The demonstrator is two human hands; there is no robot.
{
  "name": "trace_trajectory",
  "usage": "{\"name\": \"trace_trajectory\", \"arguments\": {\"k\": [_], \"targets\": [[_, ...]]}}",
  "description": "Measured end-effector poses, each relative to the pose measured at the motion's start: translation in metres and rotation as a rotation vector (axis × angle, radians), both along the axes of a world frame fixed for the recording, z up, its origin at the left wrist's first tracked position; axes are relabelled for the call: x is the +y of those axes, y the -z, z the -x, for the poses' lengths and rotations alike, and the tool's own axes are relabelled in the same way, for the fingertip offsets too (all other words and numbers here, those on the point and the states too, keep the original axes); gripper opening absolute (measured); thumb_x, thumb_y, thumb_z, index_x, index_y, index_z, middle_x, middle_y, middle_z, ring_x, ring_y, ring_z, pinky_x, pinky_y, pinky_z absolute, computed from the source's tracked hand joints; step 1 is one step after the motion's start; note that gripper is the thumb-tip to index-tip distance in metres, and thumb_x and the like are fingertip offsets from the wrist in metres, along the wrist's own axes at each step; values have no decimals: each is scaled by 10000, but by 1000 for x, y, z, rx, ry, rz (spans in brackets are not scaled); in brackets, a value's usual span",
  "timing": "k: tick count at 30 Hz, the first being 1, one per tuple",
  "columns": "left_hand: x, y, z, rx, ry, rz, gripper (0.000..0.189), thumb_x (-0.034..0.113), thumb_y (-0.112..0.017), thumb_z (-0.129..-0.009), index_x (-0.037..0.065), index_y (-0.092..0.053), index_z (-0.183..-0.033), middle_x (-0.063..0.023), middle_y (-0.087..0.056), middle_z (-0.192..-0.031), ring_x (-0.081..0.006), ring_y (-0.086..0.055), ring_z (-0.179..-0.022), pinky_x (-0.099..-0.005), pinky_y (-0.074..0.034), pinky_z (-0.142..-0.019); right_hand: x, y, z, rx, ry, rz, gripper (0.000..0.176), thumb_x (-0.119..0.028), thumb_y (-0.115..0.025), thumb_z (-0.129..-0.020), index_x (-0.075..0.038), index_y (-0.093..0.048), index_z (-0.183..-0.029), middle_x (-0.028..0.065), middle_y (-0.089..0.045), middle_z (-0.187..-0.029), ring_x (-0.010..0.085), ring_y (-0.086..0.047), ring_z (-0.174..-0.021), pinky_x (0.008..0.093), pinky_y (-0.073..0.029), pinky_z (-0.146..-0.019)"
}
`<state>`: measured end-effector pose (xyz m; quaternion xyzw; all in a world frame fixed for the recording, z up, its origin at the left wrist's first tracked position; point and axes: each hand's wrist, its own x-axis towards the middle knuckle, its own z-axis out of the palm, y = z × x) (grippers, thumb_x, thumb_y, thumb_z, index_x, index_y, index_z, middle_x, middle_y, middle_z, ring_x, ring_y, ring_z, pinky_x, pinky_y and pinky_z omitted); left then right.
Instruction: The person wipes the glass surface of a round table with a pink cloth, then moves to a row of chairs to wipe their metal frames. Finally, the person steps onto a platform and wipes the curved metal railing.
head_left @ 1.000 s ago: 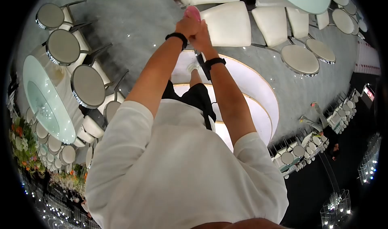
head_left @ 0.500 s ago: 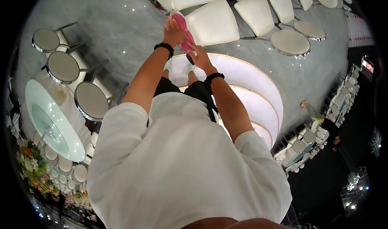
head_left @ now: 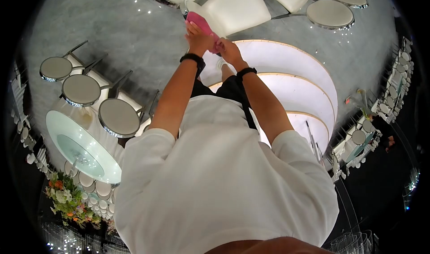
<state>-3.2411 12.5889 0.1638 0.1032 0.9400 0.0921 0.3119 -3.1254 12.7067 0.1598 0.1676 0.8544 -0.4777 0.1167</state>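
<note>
A folded pink cloth [head_left: 199, 21] is between my hands, above the floor close to a white padded chair [head_left: 236, 9]. My left hand [head_left: 199, 39] lies along the cloth, its fingers curled over it and pointing away from me. My right hand [head_left: 230, 52] has its fingers bent in a pinch on the cloth's near end. The two hands are close together, and the cloth's underside is hidden. Below them, part of a foot in a light shoe [head_left: 220, 65] shows on the white rounded steps [head_left: 277, 56].
Round-backed chairs [head_left: 81, 90] stand at the left around a glass-topped table [head_left: 53, 124], with flowers [head_left: 67, 200] beyond. Another round-backed chair [head_left: 330, 14] is at the upper right. Grey floor [head_left: 148, 39] surrounds the steps. Rows of chairs and tables [head_left: 358, 137] line the far right.
The view has shifted, so the chairs and steps sit differently in it. My right hand has gone from fingers laid along the cloth to a tighter pinch, and my hands are closer together.
</note>
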Motion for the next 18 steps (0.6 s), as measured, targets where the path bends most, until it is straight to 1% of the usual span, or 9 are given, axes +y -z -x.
{"name": "trace_trajectory", "arguments": {"k": [3,4,6,7,9,11,14,16,18], "targets": [[1,12,21,20,-50,-39,1150,554,-615,-852,-177,0,-1492,-340,41,-1600,-440,-88,-1505,-593,-181,-1172,-8,-10,7,-48,98,69,346,-156,-653,-889,-139,-534,-1213,152,-696,-968,378,-673,-921,457,-527,-778],[-3,11,38,29,-46,-39,1150,554,-615,-852,-177,0,-1492,-340,41,-1600,-440,-88,-1505,-593,-181,-1172,-14,-36,17,85,77,36,379,-157,-668,-873,-149,-499,-1212,163,-695,-960,394,-676,-913,467,-532,-781],[-17,11,80,-175,56,-92,1177,580,-628,-839,-176,-5,-1491,-348,16,-1596,-419,-100,-1509,-595,-170,-1178,-24,-48,47,95,44,-33,369,-168,-685,-854,-139,-521,-1184,170,-698,-956,397,-677,-915,470,-536,-788],[-25,32,94,-178,60,-93,1177,580,-628,-839,-176,-5,-1491,-348,16,-1596,-419,-100,-1509,-595,-170,-1178,-27,-49,54,90,-2,-99,361,-179,-702,-835,-129,-542,-1155,178,-700,-952,400,-678,-917,472,-540,-794],[-47,85,103,-85,14,-427,1168,594,-628,-840,-149,-19,-1505,-332,-27,-1601,-409,-110,-1510,-602,-167,-1181,-31,-37,70,37,-38,-91,372,-203,-720,-807,-127,-572,-1141,195,-699,-943,397,-680,-923,468,-543,-804],[-40,80,88,-19,33,-410,1127,576,-626,-846,-116,-46,-1521,-310,-65,-1607,-427,-115,-1504,-605,-190,-1172,-37,-30,70,8,-51,-77,386,-228,-737,-780,-125,-602,-1127,212,-699,-935,395,-682,-929,464,-547,-813],[-32,48,46,205,-7,-342,1095,549,-629,-852,-102,-62,-1525,-297,-93,-1610,-444,-120,-1498,-611,-207,-1162,-45,-31,57,-119,123,-79,403,-245,-760,-759,-138,-652,-1132,169,-715,-887,395,-691,-860,475,-548,-769],[-34,34,23,284,56,-375,1081,534,-625,-856,-104,-62,-1523,-301,-98,-1607,-458,-136,-1491,-624,-218,-1150,-50,-35,41,-221,145,-304,412,-357,-712,-797,-126,-662,-1135,156,-725,-849,410,-698,-836,487,-556,-793],[-35,24,2,322,90,-373,1080,539,-622,-860,-102,-59,-1523,-300,-96,-1608,-462,-146,-1487,-625,-221,-1147,-48,-40,29,-285,140,-303,417,-384,-675,-821,-114,-666,-1140,165,-728,-898,406,-700,-871,489,-557,-809]]}}
